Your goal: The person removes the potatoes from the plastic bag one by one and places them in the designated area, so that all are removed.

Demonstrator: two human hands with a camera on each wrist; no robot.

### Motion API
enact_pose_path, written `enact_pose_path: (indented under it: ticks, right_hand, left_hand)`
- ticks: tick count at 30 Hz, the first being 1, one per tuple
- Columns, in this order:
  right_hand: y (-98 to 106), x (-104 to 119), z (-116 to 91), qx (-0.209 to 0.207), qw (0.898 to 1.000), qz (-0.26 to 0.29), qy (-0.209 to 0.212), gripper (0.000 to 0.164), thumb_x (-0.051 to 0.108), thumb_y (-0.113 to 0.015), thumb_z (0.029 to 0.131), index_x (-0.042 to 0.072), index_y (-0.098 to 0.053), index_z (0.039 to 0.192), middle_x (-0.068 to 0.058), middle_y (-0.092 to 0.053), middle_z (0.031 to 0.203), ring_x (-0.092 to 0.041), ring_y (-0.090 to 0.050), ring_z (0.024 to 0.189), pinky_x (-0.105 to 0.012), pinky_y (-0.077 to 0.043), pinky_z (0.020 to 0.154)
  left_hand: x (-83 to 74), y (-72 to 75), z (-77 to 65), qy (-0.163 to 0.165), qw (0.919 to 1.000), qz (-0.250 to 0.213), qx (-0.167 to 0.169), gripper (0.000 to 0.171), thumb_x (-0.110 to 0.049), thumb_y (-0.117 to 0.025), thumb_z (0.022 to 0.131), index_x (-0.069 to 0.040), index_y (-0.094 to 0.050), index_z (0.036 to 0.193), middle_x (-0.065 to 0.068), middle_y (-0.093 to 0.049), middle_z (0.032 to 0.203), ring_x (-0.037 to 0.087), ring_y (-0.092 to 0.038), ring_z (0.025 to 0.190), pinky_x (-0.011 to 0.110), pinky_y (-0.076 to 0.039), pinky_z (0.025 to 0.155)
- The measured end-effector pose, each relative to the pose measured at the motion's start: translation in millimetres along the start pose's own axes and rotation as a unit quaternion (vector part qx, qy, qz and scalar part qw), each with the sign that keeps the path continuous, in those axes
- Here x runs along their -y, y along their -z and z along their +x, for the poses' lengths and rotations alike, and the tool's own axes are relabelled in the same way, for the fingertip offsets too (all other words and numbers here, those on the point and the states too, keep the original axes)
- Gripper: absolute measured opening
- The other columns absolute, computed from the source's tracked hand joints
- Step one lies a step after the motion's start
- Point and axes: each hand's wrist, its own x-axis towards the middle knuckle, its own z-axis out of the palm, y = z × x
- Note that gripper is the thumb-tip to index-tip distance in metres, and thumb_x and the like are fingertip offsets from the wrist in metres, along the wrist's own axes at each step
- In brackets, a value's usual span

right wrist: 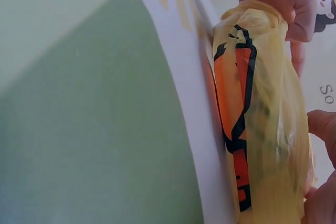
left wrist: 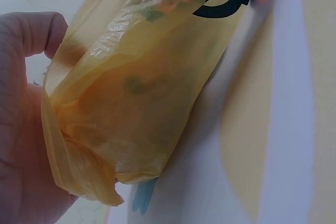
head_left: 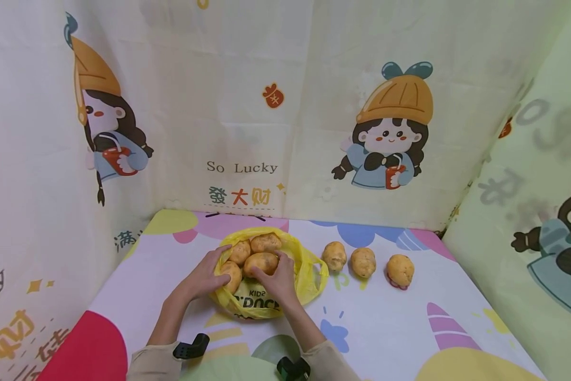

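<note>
A yellow plastic bag [head_left: 311, 283] lies with its mouth spread wide and several potatoes [head_left: 266, 243] inside. My left hand [head_left: 203, 276] holds the bag's left rim, its thumb beside the leftmost potato [head_left: 231, 276]. With thumb and fingers, my right hand [head_left: 281, 280] grips the front-middle potato [head_left: 261, 263] inside the bag. Seen from the left wrist, the thin bag wall [left wrist: 142, 93] covers part of the left hand [left wrist: 21, 119]. The right wrist view shows the bag's printed side [right wrist: 257, 119] between both hands.
Three loose potatoes, a left one [head_left: 334, 256], a middle one [head_left: 363, 263] and a right one [head_left: 400, 270], sit in a row to the right of the bag. A patterned cloth [head_left: 375, 328] covers the table. Printed curtains [head_left: 314, 132] enclose the back and sides.
</note>
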Motion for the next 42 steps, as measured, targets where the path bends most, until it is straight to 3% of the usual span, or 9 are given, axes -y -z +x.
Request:
enact_pose_path:
  ticks: [15, 27, 42]
  right_hand:
    - [-3.7, -3.6, 1.5, 0.008, 1.000, 0.000, 0.001, 0.085, 0.034, -0.087, 0.080, -0.005, -0.045, 0.142, -0.026, -0.046, 0.136, -0.038, -0.051, 0.124, -0.056, -0.042, 0.107]
    - [-3.6, -5.4, 1.0, 0.020, 1.000, -0.003, 0.001, 0.077, 0.030, -0.089, 0.078, -0.001, -0.051, 0.138, -0.022, -0.052, 0.130, -0.036, -0.055, 0.119, -0.056, -0.045, 0.102]
    - [5.5, -4.4, -4.5, 0.019, 1.000, 0.005, 0.012, 0.073, 0.032, -0.089, 0.078, 0.003, -0.055, 0.136, -0.019, -0.054, 0.132, -0.035, -0.056, 0.122, -0.054, -0.046, 0.102]
  left_hand:
    - [0.9, 0.0, -0.3, -0.015, 0.9999, -0.002, -0.003, 0.082, -0.018, -0.062, 0.079, 0.003, -0.034, 0.154, 0.031, -0.039, 0.151, 0.047, -0.036, 0.140, 0.067, -0.029, 0.113]
    - [1.2, 0.1, -0.2, -0.017, 0.9999, 0.000, -0.002, 0.082, -0.018, -0.062, 0.079, 0.003, -0.034, 0.154, 0.032, -0.039, 0.151, 0.048, -0.036, 0.140, 0.067, -0.028, 0.113]
    - [1.3, -0.8, 0.1, -0.003, 1.0000, 0.000, 0.000, 0.083, -0.018, -0.062, 0.079, 0.001, -0.034, 0.155, 0.031, -0.037, 0.153, 0.047, -0.035, 0.141, 0.066, -0.027, 0.114]
